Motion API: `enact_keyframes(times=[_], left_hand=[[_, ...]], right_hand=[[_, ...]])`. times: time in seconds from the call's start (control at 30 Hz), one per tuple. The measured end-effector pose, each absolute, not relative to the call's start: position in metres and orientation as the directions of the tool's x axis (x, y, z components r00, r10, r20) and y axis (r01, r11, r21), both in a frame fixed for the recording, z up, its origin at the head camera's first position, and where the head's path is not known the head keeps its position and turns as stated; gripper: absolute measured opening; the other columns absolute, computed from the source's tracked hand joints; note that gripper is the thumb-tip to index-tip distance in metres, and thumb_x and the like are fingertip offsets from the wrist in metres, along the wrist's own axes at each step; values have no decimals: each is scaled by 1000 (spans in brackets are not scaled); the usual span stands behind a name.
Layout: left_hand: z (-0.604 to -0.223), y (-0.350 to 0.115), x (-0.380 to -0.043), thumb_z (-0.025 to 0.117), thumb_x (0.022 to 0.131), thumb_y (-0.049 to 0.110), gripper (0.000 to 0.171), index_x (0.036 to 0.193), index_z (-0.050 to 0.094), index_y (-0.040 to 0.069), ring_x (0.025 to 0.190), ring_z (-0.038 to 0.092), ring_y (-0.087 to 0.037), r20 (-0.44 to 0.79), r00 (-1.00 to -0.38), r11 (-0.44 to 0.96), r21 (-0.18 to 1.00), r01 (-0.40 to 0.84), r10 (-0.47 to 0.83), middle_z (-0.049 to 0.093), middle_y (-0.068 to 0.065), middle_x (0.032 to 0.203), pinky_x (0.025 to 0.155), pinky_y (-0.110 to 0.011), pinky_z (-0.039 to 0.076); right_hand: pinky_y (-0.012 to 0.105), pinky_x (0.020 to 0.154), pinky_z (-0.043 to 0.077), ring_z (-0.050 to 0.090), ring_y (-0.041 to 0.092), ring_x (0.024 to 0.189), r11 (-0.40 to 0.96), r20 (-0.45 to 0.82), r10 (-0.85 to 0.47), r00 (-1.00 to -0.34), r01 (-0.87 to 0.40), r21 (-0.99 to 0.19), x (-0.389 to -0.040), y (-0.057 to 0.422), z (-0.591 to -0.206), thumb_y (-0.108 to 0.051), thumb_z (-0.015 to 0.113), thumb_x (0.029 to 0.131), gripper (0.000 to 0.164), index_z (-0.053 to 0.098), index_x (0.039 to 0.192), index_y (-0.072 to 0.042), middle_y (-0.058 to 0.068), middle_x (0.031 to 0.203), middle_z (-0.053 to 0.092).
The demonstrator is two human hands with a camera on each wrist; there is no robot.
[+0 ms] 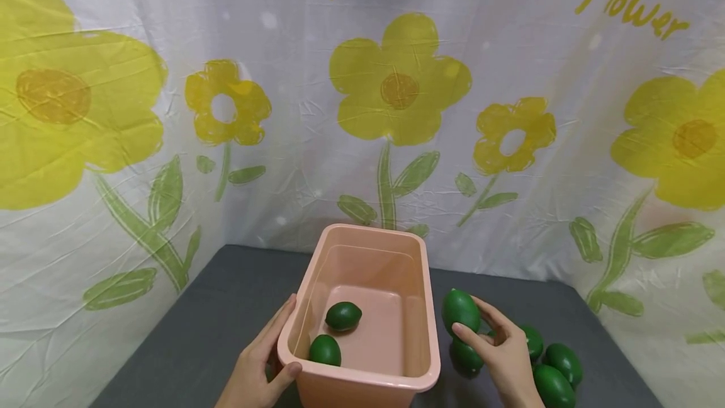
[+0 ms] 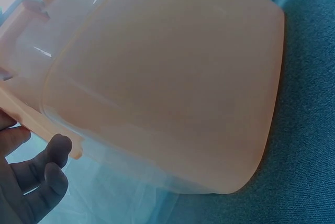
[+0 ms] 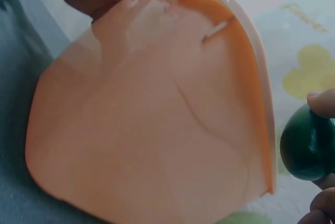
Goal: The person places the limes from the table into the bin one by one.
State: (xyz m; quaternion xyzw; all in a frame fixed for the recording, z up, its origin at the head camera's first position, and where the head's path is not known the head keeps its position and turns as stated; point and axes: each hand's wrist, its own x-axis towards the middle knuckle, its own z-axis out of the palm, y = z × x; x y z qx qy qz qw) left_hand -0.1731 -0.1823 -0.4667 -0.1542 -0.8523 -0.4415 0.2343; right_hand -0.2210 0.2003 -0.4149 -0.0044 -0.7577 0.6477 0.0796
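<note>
My left hand (image 1: 262, 357) grips the near left corner of a pink plastic bin (image 1: 362, 388), thumb over the rim and fingers along its outer side. In the left wrist view, the fingers (image 2: 56, 150) lie by the rim. Two green limes (image 1: 343, 317) lie inside the bin, toward its left side. Just right of the bin, my right hand (image 1: 506, 357) pinches another lime (image 1: 460, 311) between thumb and fingers. The right wrist view shows this held lime (image 3: 308, 143) beside the bin's rim.
Several more limes (image 1: 554, 386) sit on the dark grey table cloth (image 1: 226, 307) around and beyond my right hand. One lime (image 1: 467, 357) lies just below the held one in the head view. A white curtain (image 1: 300, 162) with yellow flowers hangs behind the table and along its sides.
</note>
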Motion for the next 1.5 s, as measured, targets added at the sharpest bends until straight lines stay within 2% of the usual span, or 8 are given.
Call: enact_keyframes(times=[0.27,0.47,0.67,0.9,1.03,1.2,1.33,1.5], left_hand=[[-467,-182,-172,75,96,21,84,168,33,32,147,42,-13,520,-852,558,692,458,55,40,-1,169,95,-31,58],[-466,-182,-172,75,96,22,84,168,33,32,148,40,-10,515,-856,551,699,455,54,39,0,169,96,-31,57],[-465,-182,-172,75,96,21,82,168,35,26,147,35,2,527,-848,548,693,469,58,39,0,169,97,-31,57],[-465,-182,-172,73,98,20,82,168,33,30,148,41,-16,495,-867,531,720,447,58,38,-2,169,95,-30,58],[-465,-183,-172,74,98,20,82,168,33,29,148,40,-13,500,-864,538,714,448,56,38,-2,169,97,-31,57],[-466,-183,-173,74,97,20,82,168,33,29,147,36,-2,513,-856,542,705,458,57,39,0,169,97,-31,57],[-466,-183,-173,74,97,19,82,168,34,24,147,34,3,520,-852,537,702,468,63,38,-1,170,98,-31,57],[-466,-183,-173,74,97,20,82,168,33,28,149,37,-5,507,-860,541,707,455,59,39,0,170,98,-32,57]], right_hand=[[29,77,61,78,25,74,131,175,106,-979,-160,-978,-223,183,-408,-12,84,92,58,62,147,-8,18,146,62],[29,76,61,78,25,73,123,239,99,-966,-227,-966,-224,175,-404,-7,84,91,55,66,142,-7,-3,128,73],[30,75,62,77,25,70,95,260,69,-963,-253,-963,-228,165,-401,-5,84,90,54,68,141,-7,-2,127,75],[31,72,63,77,24,68,72,295,47,-954,-291,-954,-234,157,-401,-1,84,88,53,69,138,-6,-5,123,76],[30,69,62,75,24,64,65,299,18,-954,-298,-952,-236,153,-400,-1,84,88,54,69,139,-7,1,129,74],[26,62,57,63,15,50,80,286,-9,-958,-285,-955,-239,147,-400,-5,86,88,55,70,140,-12,11,137,70],[23,55,49,49,9,43,102,283,-11,-959,-283,-954,-240,145,-403,-7,87,88,56,69,140,-13,14,140,68],[19,46,37,31,3,41,116,306,-12,-952,-306,-945,-240,145,-404,-6,85,89,55,69,141,-13,11,137,71]])
